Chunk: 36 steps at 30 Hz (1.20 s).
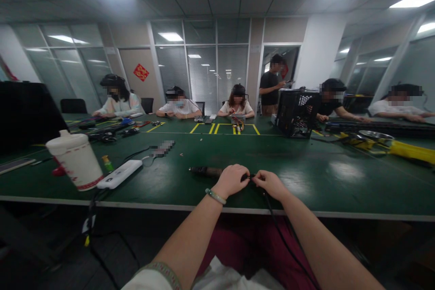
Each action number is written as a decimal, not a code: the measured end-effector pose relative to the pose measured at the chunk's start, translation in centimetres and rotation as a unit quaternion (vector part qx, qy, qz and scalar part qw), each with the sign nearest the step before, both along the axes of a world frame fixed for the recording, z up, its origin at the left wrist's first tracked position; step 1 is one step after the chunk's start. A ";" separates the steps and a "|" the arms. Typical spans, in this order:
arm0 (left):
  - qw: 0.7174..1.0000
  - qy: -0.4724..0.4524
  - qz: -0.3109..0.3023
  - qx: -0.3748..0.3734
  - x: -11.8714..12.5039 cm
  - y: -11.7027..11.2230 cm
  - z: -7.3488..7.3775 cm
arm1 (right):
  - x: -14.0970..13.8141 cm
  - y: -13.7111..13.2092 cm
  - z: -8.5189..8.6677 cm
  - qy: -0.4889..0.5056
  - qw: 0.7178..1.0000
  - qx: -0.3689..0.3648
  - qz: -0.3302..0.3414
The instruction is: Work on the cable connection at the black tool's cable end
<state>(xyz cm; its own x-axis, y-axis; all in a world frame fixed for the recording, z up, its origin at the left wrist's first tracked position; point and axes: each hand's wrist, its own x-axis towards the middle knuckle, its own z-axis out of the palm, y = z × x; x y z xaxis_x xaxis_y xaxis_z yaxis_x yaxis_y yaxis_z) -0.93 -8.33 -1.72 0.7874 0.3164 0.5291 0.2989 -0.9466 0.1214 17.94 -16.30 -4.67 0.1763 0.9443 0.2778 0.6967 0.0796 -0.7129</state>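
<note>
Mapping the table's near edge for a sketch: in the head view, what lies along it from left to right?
White cup, white power strip, dark cylindrical object, left hand, right hand, both pinching a black cable.

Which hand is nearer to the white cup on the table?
Left. The left hand sits right of the cup, past the power strip; the right hand is farther right. Both pinch a black cable between them.

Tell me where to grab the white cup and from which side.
Grip the cup around its wall just under the lid, from the near side. It stands upright and widens upward, so it should wedge in the hand; a power strip lies close by its right base.
</note>
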 end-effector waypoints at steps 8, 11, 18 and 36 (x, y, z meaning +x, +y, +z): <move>1.000 0.000 -0.001 0.007 0.0 0.2 -0.2 | 0.2 0.1 -0.3 -0.003 1.000 -0.006 0.000; 1.000 0.000 -0.006 0.006 0.1 0.4 -0.3 | 0.2 0.2 -0.3 -0.004 1.000 -0.007 0.001; 1.000 0.011 -0.009 0.004 0.2 0.4 -0.4 | 0.1 0.1 -0.2 -0.001 1.000 -0.003 0.004; 1.000 0.000 0.005 0.003 0.1 0.1 -0.2 | 0.1 0.0 -0.1 0.004 1.000 -0.004 0.001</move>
<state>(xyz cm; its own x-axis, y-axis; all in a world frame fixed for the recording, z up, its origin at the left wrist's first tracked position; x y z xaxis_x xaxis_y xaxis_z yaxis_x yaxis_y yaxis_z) -0.86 -8.23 -1.93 0.7842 0.3221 0.5303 0.3090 -0.9439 0.1163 18.02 -16.25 -4.80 0.1767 0.9470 0.2682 0.6915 0.0745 -0.7185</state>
